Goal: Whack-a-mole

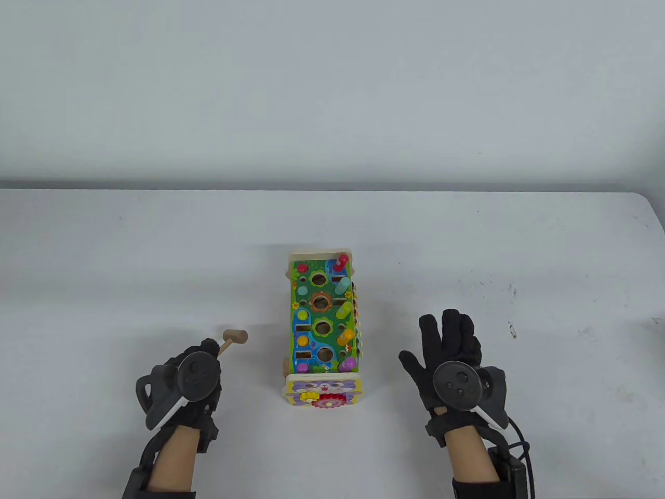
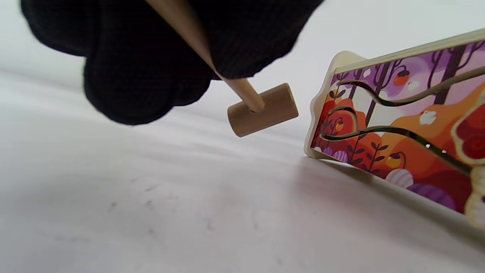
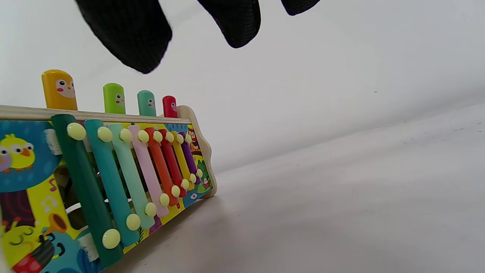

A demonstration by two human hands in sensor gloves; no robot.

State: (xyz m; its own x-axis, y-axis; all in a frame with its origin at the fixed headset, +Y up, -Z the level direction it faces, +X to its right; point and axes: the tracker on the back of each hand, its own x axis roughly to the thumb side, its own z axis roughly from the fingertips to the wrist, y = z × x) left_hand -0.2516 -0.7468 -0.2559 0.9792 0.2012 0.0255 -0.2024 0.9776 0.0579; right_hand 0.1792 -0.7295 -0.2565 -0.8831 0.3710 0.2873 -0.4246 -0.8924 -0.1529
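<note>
A colourful wooden whack-a-mole toy box (image 1: pixel 322 332) stands in the middle of the table. Several pegs (image 1: pixel 344 311) stick up along its right side; they show in the right wrist view (image 3: pixel 113 99) above a xylophone side (image 3: pixel 125 178). My left hand (image 1: pixel 200 366) is left of the box and grips the handle of a small wooden hammer (image 1: pixel 235 338). In the left wrist view the hammer head (image 2: pixel 263 110) hangs just above the table, near the box's painted side (image 2: pixel 398 129). My right hand (image 1: pixel 449 340) is open and empty, fingers spread, to the right of the box.
The white table (image 1: pixel 156 249) runs to a rounded far right corner (image 1: pixel 649 208). Small dark specks (image 1: pixel 511 330) lie on the table right of my right hand. A grey wall stands behind.
</note>
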